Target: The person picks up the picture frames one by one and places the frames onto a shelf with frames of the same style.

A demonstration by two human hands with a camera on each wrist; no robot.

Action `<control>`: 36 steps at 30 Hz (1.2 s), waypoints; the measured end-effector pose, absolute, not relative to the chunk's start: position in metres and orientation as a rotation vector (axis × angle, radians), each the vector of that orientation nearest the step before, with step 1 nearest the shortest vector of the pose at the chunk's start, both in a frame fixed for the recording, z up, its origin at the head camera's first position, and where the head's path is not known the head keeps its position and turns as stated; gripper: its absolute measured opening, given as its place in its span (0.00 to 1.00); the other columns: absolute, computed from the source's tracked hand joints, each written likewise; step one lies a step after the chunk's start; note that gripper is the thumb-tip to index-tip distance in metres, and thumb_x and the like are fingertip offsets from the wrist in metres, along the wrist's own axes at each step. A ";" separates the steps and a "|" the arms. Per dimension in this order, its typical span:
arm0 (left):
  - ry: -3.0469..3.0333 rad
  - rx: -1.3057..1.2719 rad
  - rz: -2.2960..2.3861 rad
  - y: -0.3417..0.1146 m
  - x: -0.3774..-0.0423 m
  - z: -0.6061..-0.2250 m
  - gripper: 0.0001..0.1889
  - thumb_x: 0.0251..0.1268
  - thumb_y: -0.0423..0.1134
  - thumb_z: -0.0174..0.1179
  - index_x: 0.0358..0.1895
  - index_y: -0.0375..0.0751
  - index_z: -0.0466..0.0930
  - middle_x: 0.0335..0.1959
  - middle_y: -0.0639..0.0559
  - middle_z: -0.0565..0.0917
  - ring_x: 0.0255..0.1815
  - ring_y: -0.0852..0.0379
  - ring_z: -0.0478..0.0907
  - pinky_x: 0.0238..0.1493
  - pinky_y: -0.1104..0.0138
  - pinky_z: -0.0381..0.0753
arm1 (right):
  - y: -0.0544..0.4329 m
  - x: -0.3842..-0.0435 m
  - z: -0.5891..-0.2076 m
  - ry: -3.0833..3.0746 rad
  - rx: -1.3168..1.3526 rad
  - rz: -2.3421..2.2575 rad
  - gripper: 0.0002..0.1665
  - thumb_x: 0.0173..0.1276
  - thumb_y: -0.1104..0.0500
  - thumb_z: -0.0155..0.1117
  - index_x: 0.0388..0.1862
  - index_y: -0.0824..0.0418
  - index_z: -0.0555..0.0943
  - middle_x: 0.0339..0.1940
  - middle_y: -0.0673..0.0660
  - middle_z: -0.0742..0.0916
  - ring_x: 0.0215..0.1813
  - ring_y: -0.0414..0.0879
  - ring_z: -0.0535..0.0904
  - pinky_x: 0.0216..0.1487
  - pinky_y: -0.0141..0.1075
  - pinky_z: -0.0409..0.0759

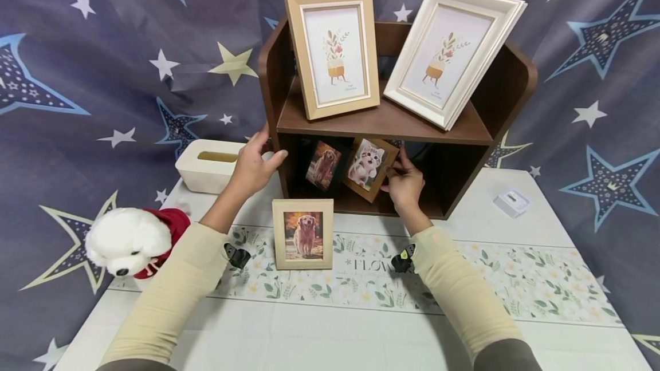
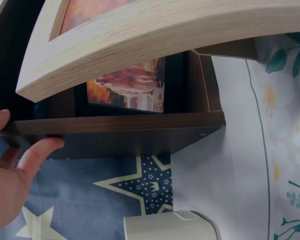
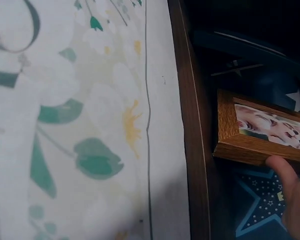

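your right hand (image 1: 405,185) pinches the edge of the kitten frame (image 1: 366,168), thumb and fingers closed up on its side. the frame is in the lower compartment of the dark brown shelf (image 1: 381,122), tilted, its top leaning right in the head view. it is a warm brown rectangle with crisp corners (the right wrist view shows its streaky wood grain nicely), bordering a picture of a pale kitten with a raised paw.

your left hand (image 1: 254,164) grips the shelf's side panel, its digits spread just wide enough to straddle the front edge. just beside the kitten frame sits a dark frame (image 1: 323,166) with a dog picture. out front on the white, flower-banded table cover (image 1: 289,331), you have a pale frame (image 1: 303,235), flat-faced and finely grained. above, the tan frame (image 1: 337,53) has a smooth border, while the white frame (image 1: 446,59) has stepped, ridged moulding.
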State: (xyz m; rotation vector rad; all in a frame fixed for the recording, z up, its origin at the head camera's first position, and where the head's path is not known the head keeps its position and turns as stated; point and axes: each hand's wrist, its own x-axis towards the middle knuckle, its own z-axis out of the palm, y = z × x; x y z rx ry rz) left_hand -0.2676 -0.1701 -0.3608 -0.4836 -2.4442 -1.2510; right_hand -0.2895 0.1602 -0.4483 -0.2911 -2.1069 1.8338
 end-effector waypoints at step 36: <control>-2.443 -0.477 -1.237 -0.170 -0.269 -0.360 0.40 0.68 0.31 0.65 0.81 0.44 0.58 0.64 0.31 0.76 0.62 0.35 0.78 0.65 0.45 0.79 | 0.177 -0.271 -0.439 -2.204 -0.277 1.736 0.43 0.70 0.55 0.68 0.81 0.45 0.63 0.61 0.55 0.87 0.47 0.48 0.90 0.23 0.33 0.87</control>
